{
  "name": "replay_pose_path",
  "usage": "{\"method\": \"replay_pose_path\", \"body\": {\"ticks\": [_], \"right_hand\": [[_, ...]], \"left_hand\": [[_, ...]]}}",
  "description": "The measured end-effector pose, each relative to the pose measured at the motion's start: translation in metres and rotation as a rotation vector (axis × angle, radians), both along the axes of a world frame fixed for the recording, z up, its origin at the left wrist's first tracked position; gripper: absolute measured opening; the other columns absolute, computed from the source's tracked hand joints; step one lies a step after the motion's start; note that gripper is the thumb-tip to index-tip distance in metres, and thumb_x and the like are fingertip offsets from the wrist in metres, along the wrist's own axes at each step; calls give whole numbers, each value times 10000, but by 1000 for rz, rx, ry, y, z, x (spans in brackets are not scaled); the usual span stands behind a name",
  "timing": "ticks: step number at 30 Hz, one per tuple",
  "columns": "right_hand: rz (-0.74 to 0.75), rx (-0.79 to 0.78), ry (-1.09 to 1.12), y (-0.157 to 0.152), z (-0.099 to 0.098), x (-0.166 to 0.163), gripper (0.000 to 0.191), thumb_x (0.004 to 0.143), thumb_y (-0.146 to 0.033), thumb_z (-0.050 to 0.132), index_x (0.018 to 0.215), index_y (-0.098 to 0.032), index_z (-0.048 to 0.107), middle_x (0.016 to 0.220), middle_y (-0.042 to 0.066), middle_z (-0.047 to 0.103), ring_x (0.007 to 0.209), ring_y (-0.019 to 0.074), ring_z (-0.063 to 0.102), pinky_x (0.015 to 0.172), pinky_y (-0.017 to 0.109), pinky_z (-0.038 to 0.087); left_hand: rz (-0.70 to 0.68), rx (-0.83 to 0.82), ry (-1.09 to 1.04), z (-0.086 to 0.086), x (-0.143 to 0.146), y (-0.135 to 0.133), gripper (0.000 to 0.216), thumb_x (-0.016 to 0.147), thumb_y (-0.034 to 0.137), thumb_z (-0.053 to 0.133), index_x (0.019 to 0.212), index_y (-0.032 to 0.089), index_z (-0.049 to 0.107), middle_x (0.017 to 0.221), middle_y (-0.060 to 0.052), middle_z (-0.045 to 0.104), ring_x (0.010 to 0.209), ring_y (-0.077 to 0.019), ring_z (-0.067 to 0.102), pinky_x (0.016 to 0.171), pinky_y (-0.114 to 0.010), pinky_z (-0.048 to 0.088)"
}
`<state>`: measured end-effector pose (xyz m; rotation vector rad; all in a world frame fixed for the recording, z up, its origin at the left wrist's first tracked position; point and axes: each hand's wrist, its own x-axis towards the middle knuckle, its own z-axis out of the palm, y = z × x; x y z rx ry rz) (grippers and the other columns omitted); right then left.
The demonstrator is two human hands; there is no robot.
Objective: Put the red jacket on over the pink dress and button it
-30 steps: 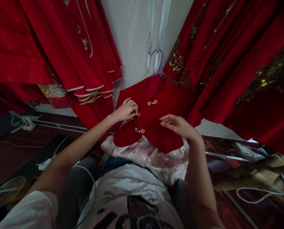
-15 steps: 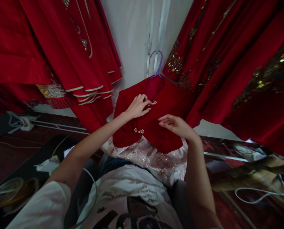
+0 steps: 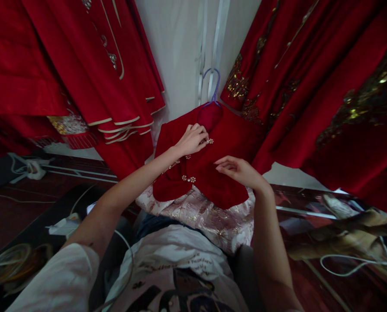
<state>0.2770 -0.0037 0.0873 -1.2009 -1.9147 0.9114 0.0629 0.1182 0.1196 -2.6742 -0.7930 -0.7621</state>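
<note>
A short red jacket (image 3: 226,138) hangs in front of me on a purple hanger (image 3: 214,89). My left hand (image 3: 193,139) lies on its upper front, the fingers bent and closed at a beaded flower clasp (image 3: 210,141); the hand covers part of this clasp. Lower on the front shows a second flower clasp (image 3: 188,179), and another flower ornament (image 3: 188,157) sits just under my left wrist. Over the other side of the jacket hovers my right hand (image 3: 235,168), its fingers loosely stretched and holding nothing. A pale pink patterned fabric (image 3: 209,212) spreads below the hem.
Red garments with pale piping (image 3: 83,65) hang at the left. Red garments with gold sequins (image 3: 317,108) hang at the right. A metal rail (image 3: 86,173) runs low on the left. A white cord (image 3: 343,260) loops at the lower right, beside brownish bundles (image 3: 343,242).
My left hand has shifted slightly right, and its fingers and thumb have closed in at the upper clasp. My right hand has hardly moved.
</note>
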Motion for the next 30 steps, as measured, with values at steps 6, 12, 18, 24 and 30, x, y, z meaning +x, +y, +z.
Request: {"method": "replay_pose_path", "body": {"ticks": [6,12,18,24,30], "right_hand": [[73,-7,87,-9,11,-9,304,844,-431,631,1055,-212,653,1011,55,711,925,178,681,891,364,544],[31,126,212,-18,31,-27,312,845,-460,640,1057,-232,658,1125,58,685,1077,197,634,999,389,503],[-242,216,457,34,44,-71,556,927,-585,425,1379,-261,443,1429,85,500,1331,197,476,1120,394,408],[-359,0,370,77,16,-105,1007,842,-688,462,1531,-68,70,1599,206,133,1502,266,86,1207,469,179],[-647,208,138,73,-15,-74,1124,763,-713,532,1507,-14,62,1581,284,38,1487,370,-53,1178,587,58]], "left_hand": [[-122,20,10,4,-2,-4,144,919,264,497,965,173,598,870,-38,642,943,-192,549,1059,-414,308],[-43,88,40,2,0,1,252,981,267,350,1027,196,588,872,-36,673,877,-185,586,1121,-460,265],[229,80,-179,-7,7,-7,431,923,194,393,1344,112,434,1205,-167,604,1176,-299,520,1142,-574,196],[445,123,-310,-22,-8,-16,673,864,120,423,1500,196,215,1547,-184,272,1445,-369,222,1138,-702,53],[568,46,-435,-39,-56,12,869,736,96,570,1496,178,159,1565,-244,152,1432,-424,232,1082,-681,284]]}}
